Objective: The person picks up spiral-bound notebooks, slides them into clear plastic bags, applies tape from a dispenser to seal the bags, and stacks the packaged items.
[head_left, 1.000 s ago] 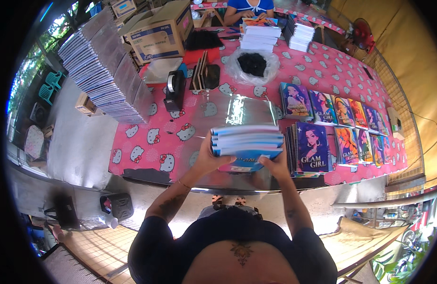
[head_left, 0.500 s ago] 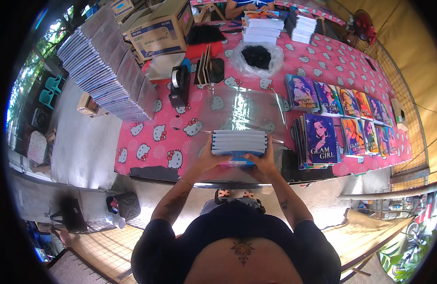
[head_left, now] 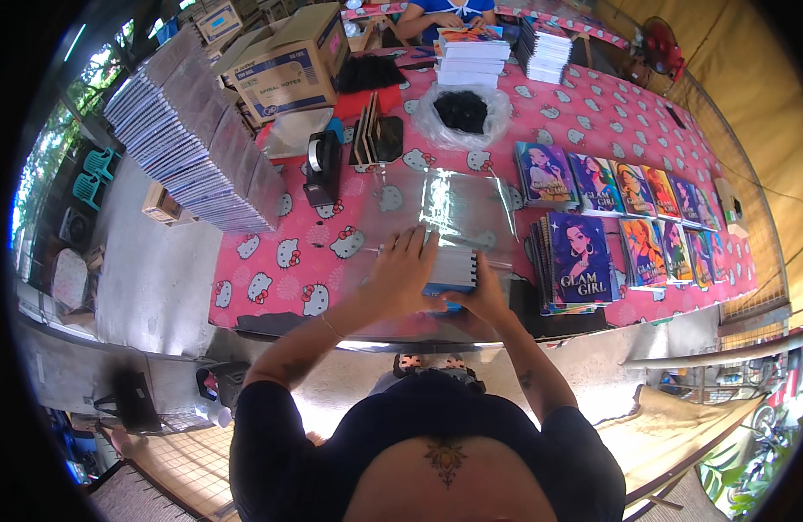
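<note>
Between my hands, at the table's near edge, is a small stack of spiral notebooks (head_left: 455,266) with white page edges and a blue cover at the bottom. My left hand (head_left: 405,277) lies over the stack's left part, fingers stretched toward the far side and thumb near the blue cover, hiding much of it. On the other side, my right hand (head_left: 481,294) grips the end where dark spiral binding shows. Beneath and beyond the stack lies a shiny clear plastic sheet (head_left: 401,209). To its right sit notebooks with illustrated purple covers (head_left: 582,259).
A tall pile of plastic-wrapped notebooks (head_left: 193,139) stands left, near a cardboard box (head_left: 288,74). A black tape dispenser (head_left: 323,170), wooden divider (head_left: 367,135) and plastic bag with black contents (head_left: 461,113) stand beyond. Another person (head_left: 445,16) sits behind white notebook stacks (head_left: 471,65).
My left hand has moved from the stack's left side to over its top. The stack has turned, so its spiral binding now shows at the right, under my right hand.
</note>
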`<state>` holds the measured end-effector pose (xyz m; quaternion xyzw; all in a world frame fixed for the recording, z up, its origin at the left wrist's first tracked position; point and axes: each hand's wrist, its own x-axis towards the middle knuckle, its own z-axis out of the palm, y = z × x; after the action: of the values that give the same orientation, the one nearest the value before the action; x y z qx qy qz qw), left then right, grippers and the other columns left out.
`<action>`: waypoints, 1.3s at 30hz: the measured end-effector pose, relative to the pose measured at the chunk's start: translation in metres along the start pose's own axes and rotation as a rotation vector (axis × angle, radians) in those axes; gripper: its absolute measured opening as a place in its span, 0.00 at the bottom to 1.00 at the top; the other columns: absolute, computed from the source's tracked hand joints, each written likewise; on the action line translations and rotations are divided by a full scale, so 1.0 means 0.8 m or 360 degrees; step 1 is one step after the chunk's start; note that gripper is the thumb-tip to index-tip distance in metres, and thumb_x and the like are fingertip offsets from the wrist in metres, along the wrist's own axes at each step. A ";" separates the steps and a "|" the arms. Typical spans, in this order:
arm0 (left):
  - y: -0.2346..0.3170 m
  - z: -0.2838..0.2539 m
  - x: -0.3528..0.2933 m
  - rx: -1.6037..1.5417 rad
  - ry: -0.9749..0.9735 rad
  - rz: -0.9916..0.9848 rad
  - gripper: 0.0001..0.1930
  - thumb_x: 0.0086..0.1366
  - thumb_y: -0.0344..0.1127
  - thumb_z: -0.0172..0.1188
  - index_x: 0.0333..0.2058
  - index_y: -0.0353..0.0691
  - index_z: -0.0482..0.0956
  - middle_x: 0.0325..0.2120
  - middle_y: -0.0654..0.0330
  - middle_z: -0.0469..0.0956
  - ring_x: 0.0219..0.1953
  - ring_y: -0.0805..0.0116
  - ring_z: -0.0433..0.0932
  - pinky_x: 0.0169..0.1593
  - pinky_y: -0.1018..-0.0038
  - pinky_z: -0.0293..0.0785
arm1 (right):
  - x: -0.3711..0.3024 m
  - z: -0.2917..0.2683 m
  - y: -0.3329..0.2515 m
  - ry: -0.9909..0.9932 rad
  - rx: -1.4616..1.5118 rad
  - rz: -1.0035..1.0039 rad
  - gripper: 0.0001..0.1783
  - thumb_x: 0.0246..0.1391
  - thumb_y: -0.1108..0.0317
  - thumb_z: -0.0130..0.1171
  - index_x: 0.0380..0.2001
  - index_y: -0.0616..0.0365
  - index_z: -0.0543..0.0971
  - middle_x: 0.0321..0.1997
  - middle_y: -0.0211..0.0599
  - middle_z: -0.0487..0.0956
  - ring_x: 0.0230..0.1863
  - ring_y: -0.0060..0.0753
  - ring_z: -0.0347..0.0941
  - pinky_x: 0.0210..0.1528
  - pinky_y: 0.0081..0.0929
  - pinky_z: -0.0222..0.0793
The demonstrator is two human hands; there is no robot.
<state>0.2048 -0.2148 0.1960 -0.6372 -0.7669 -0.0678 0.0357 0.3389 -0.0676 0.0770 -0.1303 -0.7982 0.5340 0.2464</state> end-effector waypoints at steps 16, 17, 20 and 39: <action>-0.096 0.118 -0.020 -0.2062 0.0130 -0.1121 0.40 0.52 0.65 0.68 0.45 0.28 0.78 0.33 0.51 0.83 0.31 0.61 0.82 0.37 0.65 0.78 | -0.039 -0.016 0.024 -0.0021 0.1535 0.1088 0.36 0.54 0.57 0.68 0.62 0.58 0.66 0.57 0.36 0.73 0.56 0.32 0.70 0.57 0.32 0.66; -0.093 0.140 -0.023 -0.2238 0.0116 -0.1240 0.40 0.52 0.66 0.67 0.45 0.28 0.79 0.34 0.53 0.83 0.31 0.64 0.82 0.36 0.67 0.78 | -0.036 -0.018 0.028 -0.0002 0.1438 0.1173 0.35 0.55 0.57 0.67 0.61 0.59 0.67 0.56 0.36 0.74 0.55 0.31 0.71 0.56 0.32 0.67; -0.121 0.194 -0.028 -0.1999 0.0023 -0.1348 0.40 0.54 0.66 0.66 0.45 0.27 0.80 0.33 0.52 0.83 0.32 0.63 0.83 0.36 0.67 0.78 | -0.014 -0.022 0.015 -0.0013 0.1212 0.1304 0.30 0.55 0.58 0.67 0.56 0.62 0.72 0.49 0.34 0.78 0.50 0.27 0.74 0.49 0.29 0.69; -0.130 0.168 -0.134 -0.1264 -0.0040 -0.0564 0.21 0.56 0.52 0.70 0.31 0.40 0.74 0.30 0.55 0.76 0.31 0.55 0.77 0.35 0.62 0.73 | -0.093 -0.020 0.068 -0.0443 -0.0469 -0.0115 0.08 0.51 0.70 0.66 0.34 0.57 0.80 0.28 0.33 0.80 0.29 0.34 0.77 0.33 0.27 0.74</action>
<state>0.1271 -0.3176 0.0419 -0.4608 -0.7791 -0.3549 -0.2336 0.4071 -0.0683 0.0136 -0.0613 -0.8982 0.4151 0.1310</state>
